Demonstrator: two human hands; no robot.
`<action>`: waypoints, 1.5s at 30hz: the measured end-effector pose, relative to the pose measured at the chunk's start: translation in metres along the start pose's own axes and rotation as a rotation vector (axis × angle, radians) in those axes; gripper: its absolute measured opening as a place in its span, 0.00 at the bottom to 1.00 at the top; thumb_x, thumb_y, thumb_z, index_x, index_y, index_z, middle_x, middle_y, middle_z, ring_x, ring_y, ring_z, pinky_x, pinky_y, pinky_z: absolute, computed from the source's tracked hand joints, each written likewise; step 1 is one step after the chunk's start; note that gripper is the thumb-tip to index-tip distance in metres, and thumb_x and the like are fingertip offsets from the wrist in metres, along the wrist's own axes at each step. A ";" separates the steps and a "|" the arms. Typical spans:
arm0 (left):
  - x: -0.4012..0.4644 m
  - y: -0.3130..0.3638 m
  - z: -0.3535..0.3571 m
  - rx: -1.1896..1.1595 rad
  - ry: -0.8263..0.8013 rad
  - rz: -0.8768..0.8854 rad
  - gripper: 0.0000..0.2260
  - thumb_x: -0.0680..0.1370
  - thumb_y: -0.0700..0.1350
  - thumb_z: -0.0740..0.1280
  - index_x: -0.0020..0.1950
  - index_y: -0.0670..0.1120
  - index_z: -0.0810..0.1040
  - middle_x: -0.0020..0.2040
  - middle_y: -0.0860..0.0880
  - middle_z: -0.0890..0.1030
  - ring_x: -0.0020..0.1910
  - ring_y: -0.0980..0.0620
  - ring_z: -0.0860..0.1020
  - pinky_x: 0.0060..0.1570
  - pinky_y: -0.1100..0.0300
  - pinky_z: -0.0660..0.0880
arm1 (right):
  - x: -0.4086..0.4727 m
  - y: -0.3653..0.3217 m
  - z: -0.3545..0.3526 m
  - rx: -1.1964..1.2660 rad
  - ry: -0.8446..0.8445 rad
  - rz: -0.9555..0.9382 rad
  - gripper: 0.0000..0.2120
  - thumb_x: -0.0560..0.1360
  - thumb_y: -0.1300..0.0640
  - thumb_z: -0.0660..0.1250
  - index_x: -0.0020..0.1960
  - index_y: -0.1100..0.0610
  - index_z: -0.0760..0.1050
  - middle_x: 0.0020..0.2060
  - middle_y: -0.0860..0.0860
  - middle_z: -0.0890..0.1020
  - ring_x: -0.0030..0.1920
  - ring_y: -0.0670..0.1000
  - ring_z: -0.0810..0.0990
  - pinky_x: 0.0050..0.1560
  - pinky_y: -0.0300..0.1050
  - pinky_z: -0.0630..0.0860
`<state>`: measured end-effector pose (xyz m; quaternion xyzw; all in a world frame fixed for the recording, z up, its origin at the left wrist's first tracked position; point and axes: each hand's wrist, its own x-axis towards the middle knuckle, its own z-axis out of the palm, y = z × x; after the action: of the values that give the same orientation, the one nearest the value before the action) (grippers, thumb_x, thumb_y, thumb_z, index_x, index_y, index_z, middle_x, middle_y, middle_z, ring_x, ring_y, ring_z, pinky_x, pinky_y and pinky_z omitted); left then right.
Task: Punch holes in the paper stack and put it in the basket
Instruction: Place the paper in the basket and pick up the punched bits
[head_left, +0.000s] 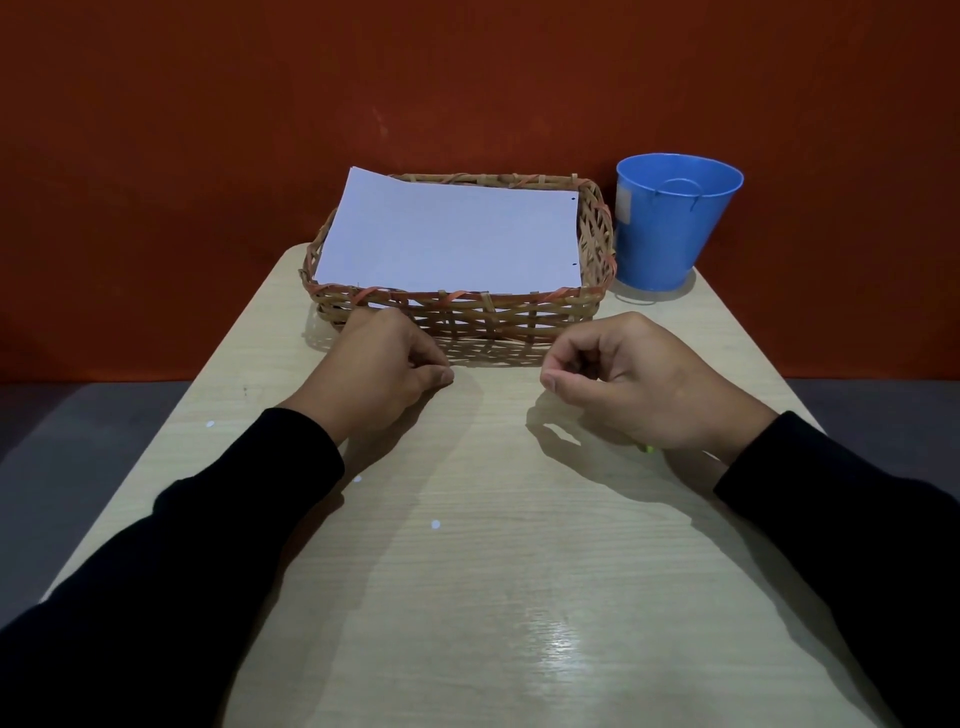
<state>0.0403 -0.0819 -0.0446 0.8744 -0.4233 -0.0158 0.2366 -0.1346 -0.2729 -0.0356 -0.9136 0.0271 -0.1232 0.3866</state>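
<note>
A white paper stack (447, 239) lies in the woven basket (467, 309) at the back of the table, with two small punched holes along its right edge. Its far left corner sticks out over the basket's rim. My left hand (382, 374) rests on the table just in front of the basket's left corner, fingers curled, holding nothing. My right hand (639, 382) rests in front of the basket's right side, fingers also curled in with nothing seen in them. No hole punch is in view.
A blue metal bucket (675, 218) stands right of the basket at the table's back right corner. A few small white paper dots (435, 525) lie on the light wooden table (493, 597). An orange-red wall rises behind.
</note>
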 end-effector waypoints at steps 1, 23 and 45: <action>0.000 0.001 0.000 0.009 0.003 0.000 0.04 0.77 0.47 0.75 0.47 0.49 0.89 0.43 0.54 0.87 0.38 0.64 0.75 0.38 0.73 0.65 | 0.000 0.000 0.000 -0.001 -0.001 0.000 0.07 0.79 0.60 0.72 0.42 0.55 0.83 0.33 0.46 0.81 0.33 0.41 0.75 0.36 0.37 0.73; -0.011 0.059 -0.008 -0.570 0.002 -0.071 0.06 0.79 0.47 0.73 0.44 0.48 0.86 0.39 0.45 0.86 0.37 0.51 0.80 0.42 0.47 0.82 | 0.004 0.004 -0.006 0.772 0.158 0.122 0.07 0.77 0.67 0.70 0.40 0.62 0.80 0.32 0.55 0.77 0.34 0.49 0.74 0.38 0.40 0.73; 0.137 0.167 -0.030 -0.860 -0.069 -0.009 0.09 0.79 0.42 0.72 0.40 0.43 0.81 0.39 0.43 0.77 0.36 0.50 0.73 0.37 0.59 0.74 | 0.030 0.040 -0.106 1.123 0.325 0.124 0.08 0.74 0.61 0.67 0.40 0.59 0.84 0.36 0.53 0.80 0.37 0.48 0.77 0.38 0.36 0.76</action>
<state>0.0127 -0.2609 0.0773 0.6970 -0.3819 -0.2211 0.5652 -0.1299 -0.3791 0.0130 -0.5349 0.0701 -0.2345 0.8087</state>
